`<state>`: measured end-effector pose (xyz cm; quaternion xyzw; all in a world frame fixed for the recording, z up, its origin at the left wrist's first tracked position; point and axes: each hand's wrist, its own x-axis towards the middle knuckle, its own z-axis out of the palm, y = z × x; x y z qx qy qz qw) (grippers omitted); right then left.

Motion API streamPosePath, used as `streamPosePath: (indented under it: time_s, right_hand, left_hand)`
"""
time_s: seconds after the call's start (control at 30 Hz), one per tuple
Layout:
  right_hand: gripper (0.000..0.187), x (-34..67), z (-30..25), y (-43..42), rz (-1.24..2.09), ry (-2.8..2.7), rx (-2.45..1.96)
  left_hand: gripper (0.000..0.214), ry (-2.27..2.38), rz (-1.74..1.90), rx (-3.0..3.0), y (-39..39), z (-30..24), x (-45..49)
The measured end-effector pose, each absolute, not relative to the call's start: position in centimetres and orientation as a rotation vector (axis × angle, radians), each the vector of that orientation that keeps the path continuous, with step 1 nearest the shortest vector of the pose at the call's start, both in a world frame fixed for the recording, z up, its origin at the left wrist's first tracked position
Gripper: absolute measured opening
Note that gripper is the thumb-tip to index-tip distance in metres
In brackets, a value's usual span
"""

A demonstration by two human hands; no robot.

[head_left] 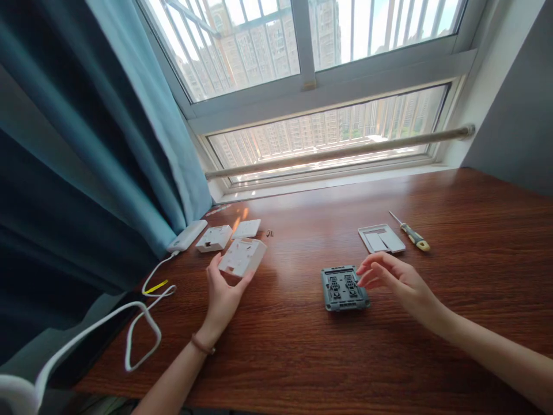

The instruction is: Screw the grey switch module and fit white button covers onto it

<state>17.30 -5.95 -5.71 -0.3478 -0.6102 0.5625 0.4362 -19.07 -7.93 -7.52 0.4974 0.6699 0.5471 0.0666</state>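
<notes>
Gripping white box (242, 255) between thumb and fingers: left hand (225, 291), over left part of brown bench (280, 346). Right hand (391, 278) holding nothing, fingers loosely bent and parted, fingertips by right edge of grey switch (343, 289); cannot tell if touching. Switch lies flat, right of centre. Just beyond right hand: white frame (375, 239), then screwdriver (412, 234) to its right. Beyond held box: second box (215, 236), white plate (247, 229), screws (270, 233). White power bank (188, 235) farther left, cable attached.

Blue curtain (142, 115), barred window (328, 127), white cable (106, 316), wood-grained table (276, 357)
</notes>
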Motion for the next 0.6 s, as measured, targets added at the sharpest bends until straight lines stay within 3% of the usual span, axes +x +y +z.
streamPosePath:
  time_s: [0.13, 0.23, 0.6]
  right_hand:
    - [0.027, 17.2, -5.9, -6.0, 1.389, -1.55, -0.9]
    - [0.027, 17.2, -6.1, -5.8, 1.368, -1.571, -0.924]
    - [0.026, 17.5, -6.8, -5.1, 1.352, -1.557, -0.928]
  left_hand:
    - [0.083, 2.42, 1.543, 1.514, -7.6, -9.2, -27.1]
    - [0.085, 2.443, 1.546, 1.456, -7.0, -10.1, -30.7]
    - [0.084, 2.509, 1.497, 1.322, -6.2, -11.4, -32.8]
